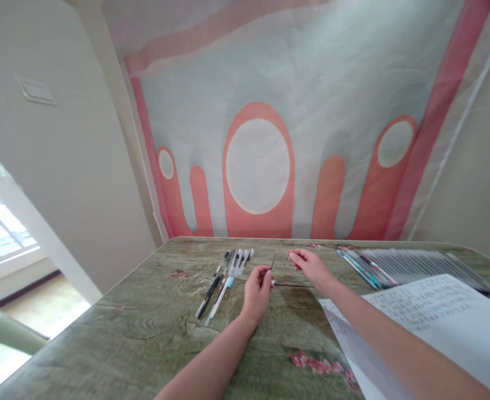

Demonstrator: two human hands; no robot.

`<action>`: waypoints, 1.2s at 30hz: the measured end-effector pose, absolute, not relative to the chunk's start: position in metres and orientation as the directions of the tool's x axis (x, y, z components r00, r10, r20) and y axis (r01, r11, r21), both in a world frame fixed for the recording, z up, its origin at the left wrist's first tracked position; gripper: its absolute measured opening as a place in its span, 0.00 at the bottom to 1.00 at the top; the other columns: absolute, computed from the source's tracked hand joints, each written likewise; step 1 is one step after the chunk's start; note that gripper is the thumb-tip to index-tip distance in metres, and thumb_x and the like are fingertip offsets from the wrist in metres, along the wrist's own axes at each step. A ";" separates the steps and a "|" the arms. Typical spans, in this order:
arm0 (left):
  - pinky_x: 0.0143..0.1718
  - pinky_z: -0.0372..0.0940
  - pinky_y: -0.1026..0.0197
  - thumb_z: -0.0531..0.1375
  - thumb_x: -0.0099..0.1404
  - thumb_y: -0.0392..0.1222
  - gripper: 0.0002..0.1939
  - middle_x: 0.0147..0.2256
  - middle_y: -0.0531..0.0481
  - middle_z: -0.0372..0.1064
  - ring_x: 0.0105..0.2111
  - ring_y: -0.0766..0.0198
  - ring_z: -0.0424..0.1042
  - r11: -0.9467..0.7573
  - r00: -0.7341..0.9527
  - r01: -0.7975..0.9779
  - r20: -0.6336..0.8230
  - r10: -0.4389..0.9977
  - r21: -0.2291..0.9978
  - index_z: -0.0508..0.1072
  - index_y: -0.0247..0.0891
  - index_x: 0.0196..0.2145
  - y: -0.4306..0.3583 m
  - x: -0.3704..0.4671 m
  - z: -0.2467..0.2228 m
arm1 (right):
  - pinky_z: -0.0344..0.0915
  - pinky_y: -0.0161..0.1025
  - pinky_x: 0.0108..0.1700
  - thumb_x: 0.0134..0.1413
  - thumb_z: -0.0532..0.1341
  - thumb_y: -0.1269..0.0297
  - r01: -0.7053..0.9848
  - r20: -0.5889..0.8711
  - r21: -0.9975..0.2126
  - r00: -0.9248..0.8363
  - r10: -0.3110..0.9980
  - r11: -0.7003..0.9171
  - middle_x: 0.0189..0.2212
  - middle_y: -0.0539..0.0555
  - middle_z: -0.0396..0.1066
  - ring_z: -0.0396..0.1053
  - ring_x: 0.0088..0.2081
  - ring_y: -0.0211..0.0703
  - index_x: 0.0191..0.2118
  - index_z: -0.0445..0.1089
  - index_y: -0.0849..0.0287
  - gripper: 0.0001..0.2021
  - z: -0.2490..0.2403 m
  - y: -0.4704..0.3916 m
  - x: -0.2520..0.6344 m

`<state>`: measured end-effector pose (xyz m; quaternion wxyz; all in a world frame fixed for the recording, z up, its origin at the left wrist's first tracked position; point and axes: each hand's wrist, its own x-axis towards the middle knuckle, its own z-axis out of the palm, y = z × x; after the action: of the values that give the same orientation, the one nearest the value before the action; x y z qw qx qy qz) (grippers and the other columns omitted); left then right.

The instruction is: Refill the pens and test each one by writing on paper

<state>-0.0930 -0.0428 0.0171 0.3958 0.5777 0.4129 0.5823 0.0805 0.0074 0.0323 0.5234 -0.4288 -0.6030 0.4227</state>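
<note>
My left hand (258,293) is closed around a thin dark pen refill (274,260), its tip pointing up and away from me. To its right, my right hand (309,265) is raised with thumb and fingers pinched together; whatever may be between them is too small to make out. Below the right hand a slim dark rod (293,285) runs from near the left fingers toward the right wrist. Left of my left hand lie several pens and pen parts, among them a black pen (208,297), a white pen (219,300) and clear barrels with dark ends (240,261).
A row of grey translucent sticks (420,266) lies at the right, with several coloured pens (359,269) beside it. White sheets with writing (445,316) cover the near right of the wood-patterned table (153,328). A printed backdrop (257,166) rises behind the table.
</note>
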 end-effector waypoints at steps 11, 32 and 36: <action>0.30 0.61 0.66 0.53 0.60 0.46 0.12 0.28 0.51 0.66 0.25 0.69 0.65 -0.409 0.109 0.159 0.396 0.912 0.898 0.66 0.37 0.39 -0.054 -0.089 0.021 | 0.59 0.27 0.23 0.38 0.66 0.57 -0.430 0.027 -0.903 -0.077 0.997 -0.008 0.29 0.48 0.66 0.60 0.26 0.29 0.30 0.70 0.58 0.13 0.047 -0.001 0.075; 0.30 0.62 0.65 0.54 0.59 0.47 0.13 0.28 0.50 0.66 0.25 0.68 0.65 -0.402 0.084 0.129 0.394 0.915 0.907 0.67 0.37 0.38 -0.054 -0.088 0.023 | 0.58 0.28 0.25 0.37 0.65 0.55 -0.316 0.056 -0.948 -0.235 0.971 -0.022 0.21 0.45 0.62 0.58 0.23 0.29 0.29 0.68 0.60 0.15 0.044 -0.015 0.060; 0.30 0.62 0.65 0.53 0.59 0.47 0.14 0.29 0.49 0.66 0.26 0.68 0.65 -0.387 0.072 0.095 0.381 0.922 0.917 0.66 0.37 0.40 -0.053 -0.089 0.023 | 0.58 0.29 0.26 0.41 0.63 0.55 -0.265 0.081 -0.964 -0.257 0.963 0.010 0.24 0.47 0.63 0.59 0.24 0.30 0.33 0.68 0.60 0.15 0.046 -0.016 0.061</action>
<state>-0.0889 -0.0527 0.0232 0.3774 0.6274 0.4051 0.5476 0.0610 -0.0159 0.0455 0.5013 -0.3465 -0.5035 0.6124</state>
